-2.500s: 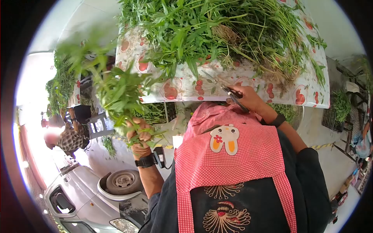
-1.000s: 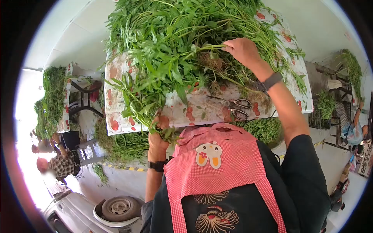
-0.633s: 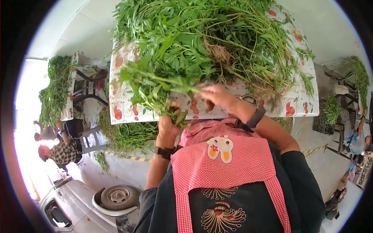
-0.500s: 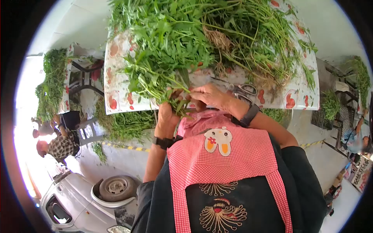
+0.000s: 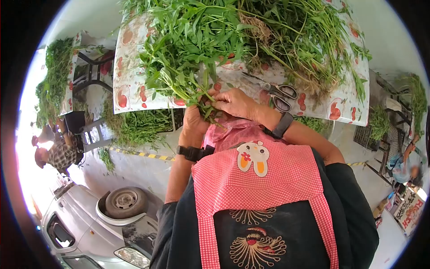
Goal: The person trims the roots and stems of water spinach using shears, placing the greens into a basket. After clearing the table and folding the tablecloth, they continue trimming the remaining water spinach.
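My left hand [image 5: 194, 124] is closed around a bunch of leafy green stems [image 5: 177, 87] at the table's near edge. My right hand [image 5: 237, 104] pinches at the same bunch, its fingertips among the leaves beside my left hand. Part of its fingers is hidden by leaves and by the hand itself. Just right of my right hand lies a pair of scissors [image 5: 282, 93] with dark handles, on the fruit-patterned tablecloth [image 5: 130, 85]. Beyond my hands spreads a heap of leafy greens [image 5: 201, 38]. Long-stemmed plants with roots [image 5: 309, 54] lie to its right.
Crates of greens [image 5: 145, 125] stand below the table's near edge on the left. Another table with greens [image 5: 56, 76] and a person [image 5: 60, 154] are at far left. A silver vehicle [image 5: 96, 224] is at lower left. On the right, another person [image 5: 403, 166] sits near greens.
My right hand has drawn in closer to my left hand at the bunch. The head view has shifted slightly, so the table sits a little higher in the picture.
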Demonstrator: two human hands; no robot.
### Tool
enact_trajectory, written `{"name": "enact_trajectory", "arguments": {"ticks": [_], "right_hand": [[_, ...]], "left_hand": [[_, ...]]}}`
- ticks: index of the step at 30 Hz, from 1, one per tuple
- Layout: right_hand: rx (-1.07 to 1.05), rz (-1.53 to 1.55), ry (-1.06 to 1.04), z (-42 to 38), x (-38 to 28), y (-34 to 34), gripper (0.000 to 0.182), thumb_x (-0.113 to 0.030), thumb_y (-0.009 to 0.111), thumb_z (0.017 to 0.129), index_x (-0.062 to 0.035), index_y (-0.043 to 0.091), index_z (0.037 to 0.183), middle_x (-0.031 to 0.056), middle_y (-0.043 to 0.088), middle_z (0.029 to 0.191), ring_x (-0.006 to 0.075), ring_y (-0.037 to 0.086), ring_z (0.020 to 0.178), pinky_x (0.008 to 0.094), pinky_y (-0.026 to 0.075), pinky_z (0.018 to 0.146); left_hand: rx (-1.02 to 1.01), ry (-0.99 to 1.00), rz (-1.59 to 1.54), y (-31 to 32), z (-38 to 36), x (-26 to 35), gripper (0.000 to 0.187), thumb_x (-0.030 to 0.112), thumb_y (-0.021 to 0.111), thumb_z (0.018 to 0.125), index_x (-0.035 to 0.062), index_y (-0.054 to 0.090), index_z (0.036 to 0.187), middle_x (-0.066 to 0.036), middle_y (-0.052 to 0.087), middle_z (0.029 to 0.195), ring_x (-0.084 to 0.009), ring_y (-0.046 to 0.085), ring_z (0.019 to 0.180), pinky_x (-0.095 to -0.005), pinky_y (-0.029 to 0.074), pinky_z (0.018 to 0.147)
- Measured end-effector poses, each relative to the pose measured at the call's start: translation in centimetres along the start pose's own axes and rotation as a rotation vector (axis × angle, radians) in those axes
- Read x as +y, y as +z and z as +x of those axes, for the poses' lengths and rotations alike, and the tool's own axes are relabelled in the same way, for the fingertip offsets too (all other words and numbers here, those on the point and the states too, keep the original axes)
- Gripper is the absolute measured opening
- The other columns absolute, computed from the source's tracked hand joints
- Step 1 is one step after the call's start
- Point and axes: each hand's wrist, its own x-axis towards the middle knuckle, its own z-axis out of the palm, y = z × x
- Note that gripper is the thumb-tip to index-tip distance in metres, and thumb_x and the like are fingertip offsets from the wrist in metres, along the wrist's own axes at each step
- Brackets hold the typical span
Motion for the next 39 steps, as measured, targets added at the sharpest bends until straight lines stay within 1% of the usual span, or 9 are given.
{"name": "enact_trajectory", "arguments": {"ticks": [6,8,15,26,28,30,31,35,39], "right_hand": [[0.003,0.042,-0.089,-0.1,1.3,0.2,0.027,-0.025,0.063,0.087,-0.0011,0.067,0.099,0.0027,0.066,0.074,0.0046,0.053,0.066,0.0244,0.045,0.061],[0.078,0.1,-0.029,-0.2,0.7,-0.1,0.024,-0.025,0.065,0.081,-0.0045,0.069,0.094,0.0138,0.065,0.073,0.0176,0.06,0.062,0.0316,0.046,0.062],[0.142,-0.091,-0.095,0.0,1.1,1.0,0.036,-0.039,0.068,0.075,-0.0031,0.069,0.08,0.0182,0.062,0.066,0.0297,0.06,0.062,0.0378,0.047,0.062],[0.15,-0.191,-0.211,0.2,2.3,0.5,0.032,-0.031,0.07,0.066,0.0009,0.064,0.065,0.0186,0.058,0.059,0.0311,0.058,0.055,0.0375,0.045,0.055],[0.067,-0.204,-0.156,-0.2,1.8,0.0,0.033,-0.031,0.07,0.067,0.001,0.064,0.066,0.0187,0.058,0.06,0.0317,0.058,0.055,0.0372,0.045,0.055],[0.062,-0.276,-0.107,-0.6,1.0,-0.3,0.032,-0.031,0.069,0.068,-0.0001,0.065,0.069,0.0187,0.059,0.062,0.0321,0.059,0.057,0.0378,0.045,0.056],[0.063,-0.231,-0.127,-0.8,0.9,-0.3,0.031,-0.032,0.069,0.069,-0.0009,0.066,0.071,0.0186,0.06,0.064,0.0318,0.06,0.059,0.0376,0.045,0.057],[0.238,-0.333,-0.159,-1.4,1.4,-3.2,0.027,-0.031,0.068,0.073,-0.0057,0.069,0.081,0.0158,0.064,0.071,0.0304,0.062,0.064,0.0358,0.048,0.062],[0.489,-0.399,-0.125,-2.0,2.2,-8.7,0.017,-0.024,0.065,0.079,-0.0099,0.07,0.087,0.012,0.067,0.076,0.0284,0.063,0.066,0.0363,0.05,0.063]], "left_hand": [[-0.063,0.075,-0.059,1.4,-0.5,-0.1,0.039,0.034,0.045,0.093,0.0019,0.053,0.113,-0.014,0.06,0.111,-0.0289,0.059,0.099,-0.0437,0.049,0.087],[0.033,0.11,0.01,2.5,-0.7,-0.6,0.045,0.037,0.039,0.095,-0.0022,0.056,0.109,-0.015,0.059,0.113,-0.0271,0.059,0.098,-0.0421,0.05,0.086],[-0.051,0.073,-0.016,0.3,0.9,-1.3,0.036,0.029,0.045,0.095,-0.001,0.054,0.113,-0.014,0.057,0.115,-0.0262,0.057,0.101,-0.0397,0.05,0.088],[0.026,0.159,0.069,1.3,0.3,-1.1,0.04,0.031,0.043,0.097,-0.0017,0.049,0.119,-0.018,0.056,0.119,-0.0278,0.055,0.108,-0.0399,0.045,0.094],[0.096,0.158,0.058,1.9,0.3,-1.3,0.037,0.033,0.041,0.097,-0.0001,0.051,0.113,-0.013,0.061,0.104,-0.0246,0.057,0.096,-0.0369,0.047,0.087],[-0.154,0.103,-0.038,2.8,0.3,-0.4,0.032,0.032,0.04,0.098,0.0028,0.053,0.102,-0.006,0.058,0.086,-0.0194,0.054,0.082,-0.0333,0.046,0.078],[0.202,0.176,0.028,3.5,0.5,-1.0,0.03,0.035,0.045,0.096,0.0066,0.052,0.091,0.0,0.046,0.066,-0.013,0.044,0.062,-0.0276,0.041,0.059],[0.399,0.285,0.203,2.6,0.6,0.4,0.035,0.042,0.063,0.084,0.0106,0.049,0.081,0.005,0.028,0.055,-0.0078,0.027,0.044,-0.023,0.022,0.041],[0.559,0.316,0.283,-1.0,1.6,0.5,0.033,0.034,0.067,0.082,0.0119,0.044,0.078,0.003,0.034,0.059,-0.0102,0.031,0.041,-0.0262,0.025,0.038]]}}
